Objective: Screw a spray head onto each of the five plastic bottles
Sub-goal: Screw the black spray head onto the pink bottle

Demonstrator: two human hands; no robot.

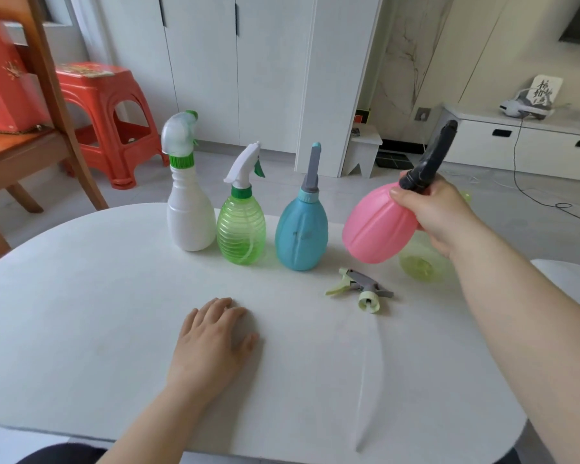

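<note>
Three bottles stand in a row on the white table (81, 329), each with a spray head on: a white bottle (190, 216), a green ribbed bottle (241, 229) and a blue bottle (301, 234). My right hand (439, 212) grips the dark spray head (429, 159) of a pink bottle (377, 226) and holds it tilted above the table. Behind it lies a pale yellow-green bottle (419, 266), mostly hidden. A loose grey and yellow-green spray head (362, 289) with a long dip tube (365, 380) lies on the table. My left hand (211, 343) rests flat on the table.
A wooden chair (31, 152) carrying a red box (4, 78) stands at the left, with a red plastic stool (104, 118) behind it. White cabinets (248, 61) line the far wall. A low white unit (533, 139) and a floor cable (533, 192) are at the right.
</note>
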